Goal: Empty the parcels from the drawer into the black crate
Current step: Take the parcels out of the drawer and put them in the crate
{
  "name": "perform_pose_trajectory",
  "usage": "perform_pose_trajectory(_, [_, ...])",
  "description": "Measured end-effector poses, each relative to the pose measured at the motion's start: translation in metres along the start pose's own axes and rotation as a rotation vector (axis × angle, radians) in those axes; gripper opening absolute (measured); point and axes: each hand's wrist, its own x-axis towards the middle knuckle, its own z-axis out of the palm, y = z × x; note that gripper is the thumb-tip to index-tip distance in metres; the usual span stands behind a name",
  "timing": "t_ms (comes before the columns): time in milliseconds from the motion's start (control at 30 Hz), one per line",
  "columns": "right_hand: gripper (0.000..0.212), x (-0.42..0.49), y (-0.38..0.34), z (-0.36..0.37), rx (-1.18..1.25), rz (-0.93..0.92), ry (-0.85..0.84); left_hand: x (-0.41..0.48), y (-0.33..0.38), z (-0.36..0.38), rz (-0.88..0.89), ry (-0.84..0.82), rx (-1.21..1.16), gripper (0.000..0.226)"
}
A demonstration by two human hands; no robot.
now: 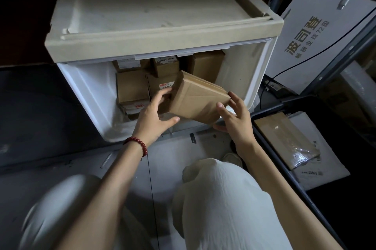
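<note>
1. Lifting one brown parcel (198, 100) out of the drawer (89, 90) looks like the current step; it is tilting above the remaining boxes (132, 84) at 12 o'clock.
2. The left hand (153, 116) is gripping its left edge with the thumb underneath, while the right hand (234, 119) is clasping its right corner.
3. The next move is probably swinging it toward the black crate (289, 104) at 3 o'clock, clearing the rim and lowering it onto the packets (284, 139) there.

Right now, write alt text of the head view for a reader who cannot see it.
A left hand and a right hand hold a tilted brown cardboard parcel over an open white drawer with more boxes inside. To the right, a black crate holds a taped parcel on a grey mailer bag.
</note>
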Motion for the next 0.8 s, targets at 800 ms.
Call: perform_pose_trajectory(800, [0.089,-0.009,0.000,0.001,-0.111,0.021,-0.180,0.008,0.014,0.008,-0.036,0.099,-0.193,0.062])
